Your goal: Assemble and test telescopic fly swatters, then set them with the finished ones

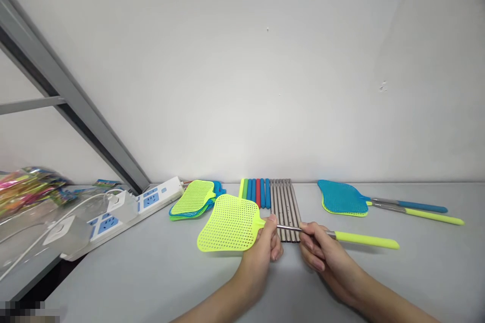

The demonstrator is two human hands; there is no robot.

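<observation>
Between left hand, closed thumb-uppermost at the yellow-green neck, and right hand, curled tight on the slim steel shaft: yellow-green perforated plastic swatter, raised crosswise above grey tabletop, likely pinched twice for steadiness. Beyond, parallel silver steel tubes, lined up perhaps for easy reach.
</observation>
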